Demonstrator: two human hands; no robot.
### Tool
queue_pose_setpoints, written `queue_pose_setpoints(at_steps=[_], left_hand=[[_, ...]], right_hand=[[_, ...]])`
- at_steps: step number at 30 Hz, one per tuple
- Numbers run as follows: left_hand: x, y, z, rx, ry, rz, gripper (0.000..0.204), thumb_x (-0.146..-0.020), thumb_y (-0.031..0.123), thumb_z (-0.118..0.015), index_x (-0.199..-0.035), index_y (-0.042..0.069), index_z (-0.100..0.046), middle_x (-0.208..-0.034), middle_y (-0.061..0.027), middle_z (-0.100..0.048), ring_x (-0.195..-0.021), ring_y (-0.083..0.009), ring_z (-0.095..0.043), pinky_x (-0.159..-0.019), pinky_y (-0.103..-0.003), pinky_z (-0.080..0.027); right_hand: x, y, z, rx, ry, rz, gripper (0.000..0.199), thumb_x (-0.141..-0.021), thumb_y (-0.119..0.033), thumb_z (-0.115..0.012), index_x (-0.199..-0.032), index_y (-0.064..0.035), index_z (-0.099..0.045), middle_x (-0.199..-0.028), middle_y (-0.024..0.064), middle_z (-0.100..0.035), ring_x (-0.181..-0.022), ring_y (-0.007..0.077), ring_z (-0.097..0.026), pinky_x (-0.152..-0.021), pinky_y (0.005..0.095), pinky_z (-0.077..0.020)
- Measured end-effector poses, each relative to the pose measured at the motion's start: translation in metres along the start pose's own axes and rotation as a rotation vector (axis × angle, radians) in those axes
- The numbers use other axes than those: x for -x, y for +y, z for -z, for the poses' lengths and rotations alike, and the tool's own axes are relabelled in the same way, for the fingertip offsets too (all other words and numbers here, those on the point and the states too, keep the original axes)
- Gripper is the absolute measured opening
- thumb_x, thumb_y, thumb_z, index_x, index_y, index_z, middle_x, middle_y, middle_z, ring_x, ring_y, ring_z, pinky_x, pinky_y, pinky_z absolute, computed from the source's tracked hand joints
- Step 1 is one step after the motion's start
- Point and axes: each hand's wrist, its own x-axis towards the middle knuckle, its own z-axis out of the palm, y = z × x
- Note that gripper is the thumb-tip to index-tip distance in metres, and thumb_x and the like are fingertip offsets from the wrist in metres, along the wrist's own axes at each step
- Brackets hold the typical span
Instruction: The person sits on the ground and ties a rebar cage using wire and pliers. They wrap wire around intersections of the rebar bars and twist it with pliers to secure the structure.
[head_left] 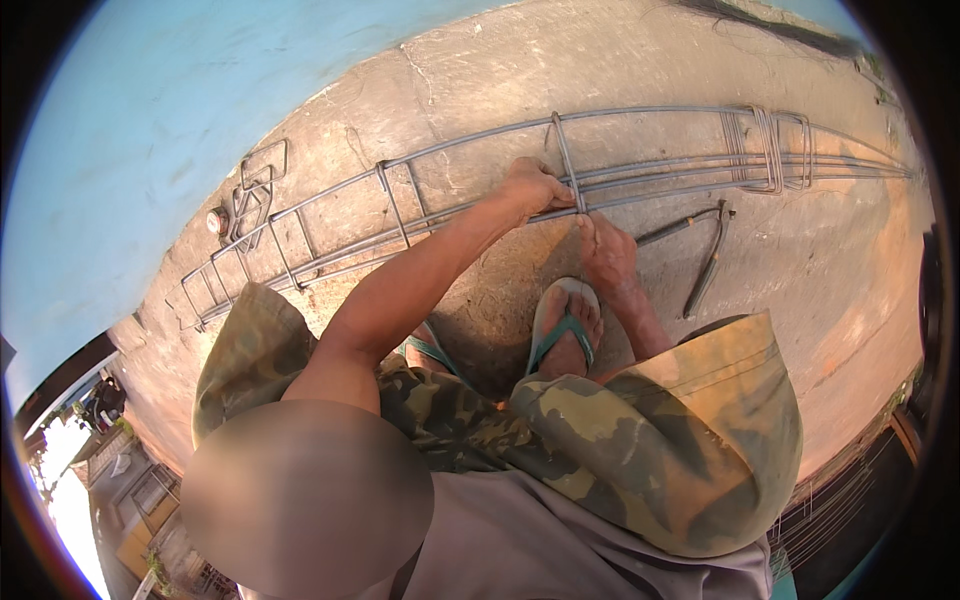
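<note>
Crouching, left hand (535,187) fingers closing around a rectangular stirrup (567,160) on the rebar cage (480,190), right hand (606,250) pinching beside it, cage lying on concrete ground (800,270), long axis running left to right, bent tool (705,265) resting nearby.

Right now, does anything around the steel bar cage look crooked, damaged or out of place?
Mostly tidy. The long grey steel rebar cage lies flat on the concrete. The left hand and right hand work at one upright stirrup. Only oddities: spare square stirrups heaped loosely at its far left end, and several stirrups bunched at the right.
</note>
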Motion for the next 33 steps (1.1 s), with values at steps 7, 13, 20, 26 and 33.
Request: queue_pose_setpoints(at_steps=[7, 13, 20, 26, 33], left_hand=[[0.042, -0.026, -0.019, -0.149, 0.332, -0.585, 0.03, -0.077, -0.004, -0.07, -0.101, -0.004, -0.051, -0.08, -0.0155, -0.065, -0.072, -0.022, -0.069, -0.063, -0.033, -0.058], [0.055, -0.044, 0.002, -0.751, 0.161, -1.297, 0.03, -0.081, 0.002, -0.069, -0.107, 0.001, -0.053, -0.093, -0.0138, -0.069, -0.076, -0.0173, -0.068, -0.066, -0.033, -0.057], [0.036, 0.001, 0.017, -0.392, -0.256, -0.307, 0.025, -0.092, 0.02, -0.067, -0.104, -0.001, -0.068, -0.088, -0.0072, -0.07, -0.069, -0.0141, -0.062, -0.056, -0.028, -0.049], [0.025, -0.008, 0.014, -0.478, -0.344, -0.398, 0.026, -0.091, 0.027, -0.069, -0.09, 0.001, -0.075, -0.067, -0.0028, -0.063, -0.062, -0.0118, -0.056, -0.054, -0.029, -0.045], [0.021, -0.015, 0.005, -0.507, -0.251, -0.459, 0.028, -0.09, 0.031, -0.071, -0.086, 0.003, -0.074, -0.062, -0.0031, -0.058, -0.059, -0.0111, -0.051, -0.056, -0.031, -0.044]], right_hand=[[0.002, -0.003, -0.005, 0.019, 0.005, -0.048, 0.021, -0.098, -0.025, -0.053, -0.09, -0.0067, -0.061, -0.076, 0.0202, -0.064, -0.069, 0.0422, -0.063, -0.058, 0.0484, -0.0494], [0.003, -0.002, -0.004, 0.025, 0.015, -0.052, 0.024, -0.098, -0.028, -0.053, -0.091, -0.0068, -0.061, -0.076, 0.0202, -0.064, -0.07, 0.0432, -0.062, -0.059, 0.0501, -0.0494], [0.003, -0.002, -0.007, 0.006, 0.041, -0.058, 0.022, -0.098, -0.026, -0.054, -0.09, -0.0069, -0.063, -0.073, 0.0215, -0.062, -0.068, 0.0444, -0.061, -0.057, 0.0502, -0.0482], [0.001, -0.022, 0.006, -0.147, 0.026, -0.184, 0.018, -0.097, -0.022, -0.054, -0.094, -0.0058, -0.063, -0.079, 0.0236, -0.063, -0.075, 0.0467, -0.06, -0.064, 0.0511, -0.0481], [0.025, -0.04, 0.03, 0.035, -0.17, -0.168, 0.019, -0.093, -0.012, -0.052, -0.106, -0.002, -0.06, -0.09, 0.0235, -0.067, -0.08, 0.0459, -0.064, -0.069, 0.0519, -0.0495]])
